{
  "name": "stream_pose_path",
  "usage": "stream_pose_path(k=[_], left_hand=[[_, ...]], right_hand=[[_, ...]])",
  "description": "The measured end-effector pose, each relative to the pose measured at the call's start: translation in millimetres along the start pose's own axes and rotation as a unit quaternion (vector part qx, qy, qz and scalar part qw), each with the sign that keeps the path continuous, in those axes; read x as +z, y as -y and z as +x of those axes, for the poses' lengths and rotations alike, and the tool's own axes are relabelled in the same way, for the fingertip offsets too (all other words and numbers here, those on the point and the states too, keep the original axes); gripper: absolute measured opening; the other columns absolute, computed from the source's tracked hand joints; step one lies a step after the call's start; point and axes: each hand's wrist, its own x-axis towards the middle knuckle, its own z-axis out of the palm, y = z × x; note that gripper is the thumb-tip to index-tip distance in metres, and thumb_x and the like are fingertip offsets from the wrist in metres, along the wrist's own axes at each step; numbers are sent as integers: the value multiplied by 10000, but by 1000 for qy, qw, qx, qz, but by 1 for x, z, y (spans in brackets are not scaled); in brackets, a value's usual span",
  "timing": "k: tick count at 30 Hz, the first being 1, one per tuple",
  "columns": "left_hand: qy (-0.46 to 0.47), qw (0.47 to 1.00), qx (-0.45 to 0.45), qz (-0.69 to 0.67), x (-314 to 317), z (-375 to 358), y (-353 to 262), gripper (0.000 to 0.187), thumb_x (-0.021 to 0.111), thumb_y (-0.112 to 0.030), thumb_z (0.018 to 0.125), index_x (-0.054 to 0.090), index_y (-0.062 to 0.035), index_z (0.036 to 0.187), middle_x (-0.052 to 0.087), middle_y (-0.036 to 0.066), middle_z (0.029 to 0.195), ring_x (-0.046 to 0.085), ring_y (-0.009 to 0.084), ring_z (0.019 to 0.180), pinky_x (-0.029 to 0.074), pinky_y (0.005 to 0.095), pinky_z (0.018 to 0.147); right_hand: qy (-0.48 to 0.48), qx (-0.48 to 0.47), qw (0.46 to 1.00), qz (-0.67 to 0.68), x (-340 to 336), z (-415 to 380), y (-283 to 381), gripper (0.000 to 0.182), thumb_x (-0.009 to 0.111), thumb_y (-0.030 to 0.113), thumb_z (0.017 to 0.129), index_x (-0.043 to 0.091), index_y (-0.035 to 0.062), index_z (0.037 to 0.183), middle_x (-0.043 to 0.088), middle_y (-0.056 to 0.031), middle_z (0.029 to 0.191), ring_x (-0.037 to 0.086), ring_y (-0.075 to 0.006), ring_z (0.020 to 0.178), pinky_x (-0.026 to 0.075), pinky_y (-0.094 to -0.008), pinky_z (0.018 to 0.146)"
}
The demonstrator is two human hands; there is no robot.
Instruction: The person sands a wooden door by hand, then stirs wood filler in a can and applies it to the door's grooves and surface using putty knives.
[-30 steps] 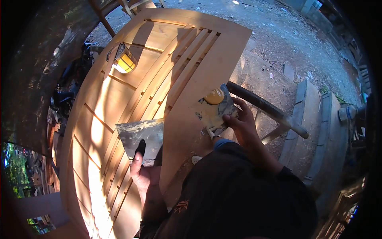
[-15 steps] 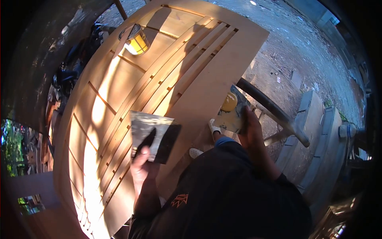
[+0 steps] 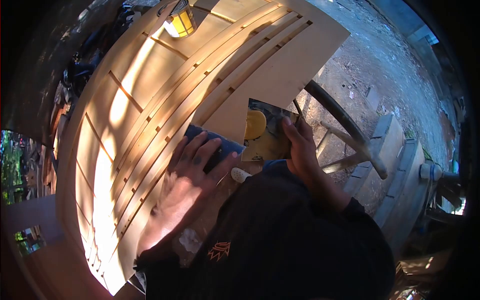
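Head view puts the left hand (image 3: pixel 187 175) with fingers spread over a flat dark blade (image 3: pixel 227 146), grasping it; whether the blade touches the wood beneath is hard to tell. The right hand (image 3: pixel 301 142) grips a flat plate (image 3: pixel 277 145) by its right side, thumb on top. On that plate, near its left edge, sits a rounded lump of yellow paste (image 3: pixel 255 125). Farther out, the slatted wooden panel (image 3: pixel 285 62) bears a yellow can (image 3: pixel 180 25), and a dark pole (image 3: pixel 340 112) juts out past the panel's right edge.
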Motion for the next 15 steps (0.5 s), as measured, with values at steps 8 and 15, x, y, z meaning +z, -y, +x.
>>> stream_pose_path(k=[8,15], left_hand=[[54,996,22,67,-6,10,-8,404,582,-100,743,611,-128,1144,549,206,1133,504,352,1122,370,512,973],[46,958,-56,-279,-11,6,11,504,526,128,691,595,-81,1145,575,136,1127,566,291,1054,460,358,911]], right_hand=[[88,-48,994,-34,5,-5,-13,258,538,194,930,556,-25,1065,620,-55,953,569,-88,848,462,-258,757],[-1,2,1000,17,-6,0,-13,263,546,208,923,539,-21,1052,619,-70,918,597,-118,795,504,-282,706]])
